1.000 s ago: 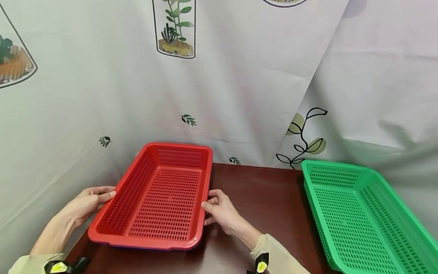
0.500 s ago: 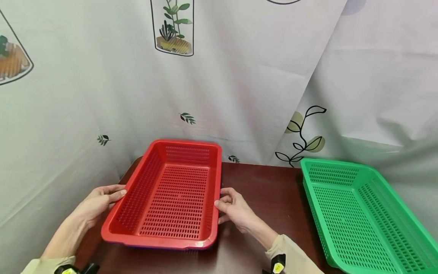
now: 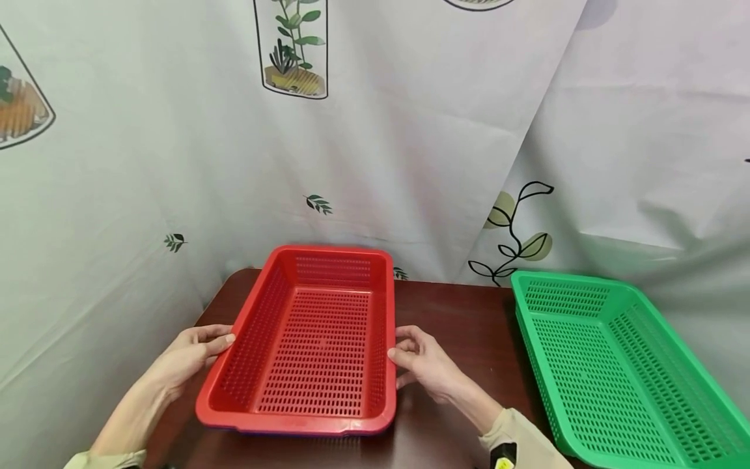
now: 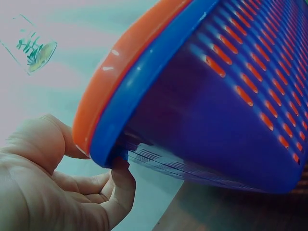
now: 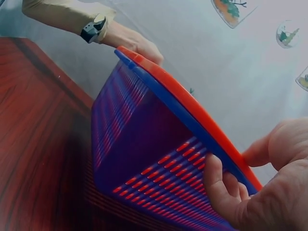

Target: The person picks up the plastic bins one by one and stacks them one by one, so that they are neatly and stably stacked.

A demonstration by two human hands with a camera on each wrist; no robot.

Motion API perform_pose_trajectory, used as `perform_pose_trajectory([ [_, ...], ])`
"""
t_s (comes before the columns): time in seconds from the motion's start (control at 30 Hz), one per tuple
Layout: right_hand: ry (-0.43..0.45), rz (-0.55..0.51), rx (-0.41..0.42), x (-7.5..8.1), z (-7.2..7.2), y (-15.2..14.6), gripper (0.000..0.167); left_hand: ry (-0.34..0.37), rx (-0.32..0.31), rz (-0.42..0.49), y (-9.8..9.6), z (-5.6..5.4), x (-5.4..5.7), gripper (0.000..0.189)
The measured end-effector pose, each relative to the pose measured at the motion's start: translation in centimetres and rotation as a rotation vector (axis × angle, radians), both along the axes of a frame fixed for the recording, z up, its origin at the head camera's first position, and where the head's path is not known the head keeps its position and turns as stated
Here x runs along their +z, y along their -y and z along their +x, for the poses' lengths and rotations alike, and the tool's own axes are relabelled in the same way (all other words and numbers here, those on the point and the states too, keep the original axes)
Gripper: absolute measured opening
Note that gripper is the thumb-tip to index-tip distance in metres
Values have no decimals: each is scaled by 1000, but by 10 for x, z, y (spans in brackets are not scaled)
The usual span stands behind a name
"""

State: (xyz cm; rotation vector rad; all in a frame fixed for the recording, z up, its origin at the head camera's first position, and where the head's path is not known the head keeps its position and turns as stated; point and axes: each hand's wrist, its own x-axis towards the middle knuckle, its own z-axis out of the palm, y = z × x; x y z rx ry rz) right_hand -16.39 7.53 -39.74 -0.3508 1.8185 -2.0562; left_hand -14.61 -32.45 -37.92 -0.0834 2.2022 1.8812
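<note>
A red plastic basket [image 3: 319, 352] with a slotted floor sits nested inside a blue one, and nothing lies in it. The blue basket [image 4: 163, 120] shows mostly in the wrist views, its rim just beneath the red rim. My left hand [image 3: 187, 358] pinches both rims at the left long side, thumb on top and fingers curled below. On the opposite long side my right hand [image 3: 430, 365] grips the stacked rims in the same way. In the right wrist view the underside lies close over the table; whether it touches cannot be told.
To the right, a green slotted basket [image 3: 592, 378] stands on the dark red-brown table [image 3: 457, 319], with a strip of tabletop between it and the red one. A white printed cloth [image 3: 410, 163] hangs behind and along the left side.
Both hands have carried the nested red and blue baskets to the right, nearer the green basket, keeping their grip on the rims. More tabletop shows at the left. The green basket stays put.
</note>
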Motion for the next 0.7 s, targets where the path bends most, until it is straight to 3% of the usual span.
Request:
perform_pose_trajectory([
  [0.7,-16,77,0,1,3,-47,50,-72,42,-19,-51,-1,-6,42],
])
